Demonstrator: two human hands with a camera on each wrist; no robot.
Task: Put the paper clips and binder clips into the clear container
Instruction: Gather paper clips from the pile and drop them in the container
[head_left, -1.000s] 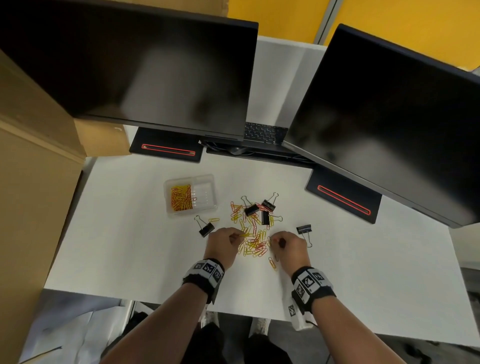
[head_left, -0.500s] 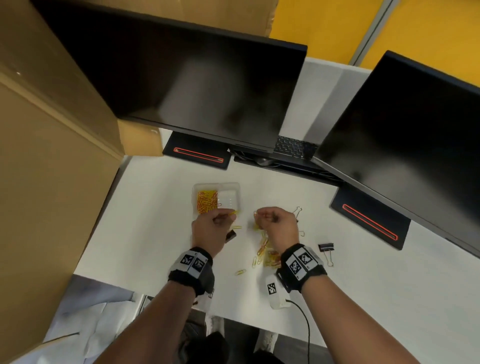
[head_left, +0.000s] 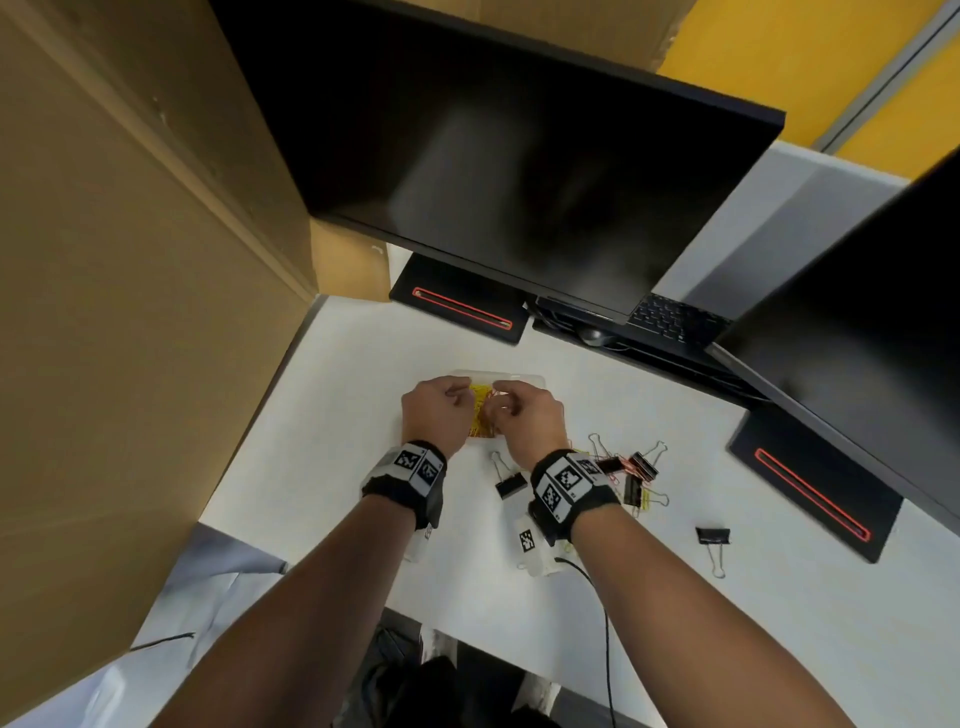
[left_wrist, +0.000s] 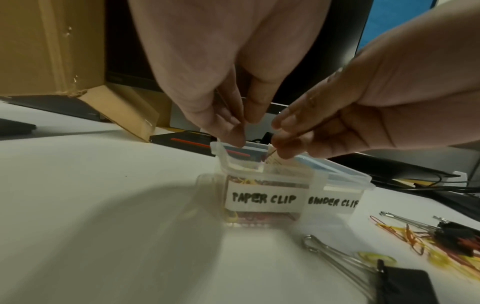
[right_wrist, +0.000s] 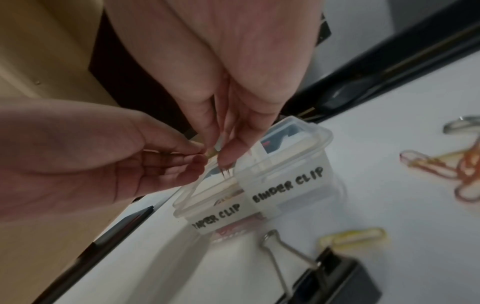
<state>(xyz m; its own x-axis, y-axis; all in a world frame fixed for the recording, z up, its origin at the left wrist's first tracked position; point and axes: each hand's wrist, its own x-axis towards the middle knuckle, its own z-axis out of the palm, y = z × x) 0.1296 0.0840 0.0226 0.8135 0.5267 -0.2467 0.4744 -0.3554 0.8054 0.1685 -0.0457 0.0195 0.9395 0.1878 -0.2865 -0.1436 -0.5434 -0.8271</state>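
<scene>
The clear container (head_left: 519, 375) stands on the white desk, split into parts labelled PAPER CLIP (left_wrist: 263, 198) and BINDER CLIP (left_wrist: 333, 202). Yellow and red paper clips (head_left: 480, 415) lie in its left part. Both hands hover over that part, fingertips pointing down. My left hand (head_left: 436, 415) pinches paper clips just above the rim (left_wrist: 241, 131). My right hand (head_left: 524, 421) pinches a thin clip beside it (right_wrist: 221, 156). Loose paper clips (left_wrist: 405, 234) and black binder clips (head_left: 631, 467) lie to the container's right. One binder clip (head_left: 511, 486) sits near my right wrist.
Two dark monitors (head_left: 519, 171) on black bases (head_left: 462, 306) stand behind the container, with a laptop keyboard (head_left: 670, 317) between them. A tall cardboard box (head_left: 130, 260) walls off the left. Another binder clip (head_left: 711, 535) lies alone further right. A cable (head_left: 605, 623) hangs from my right wrist.
Both hands left the clip pile and moved up-left to the container, carrying paper clips. They now hang over its paper clip part. The head view swung left.
</scene>
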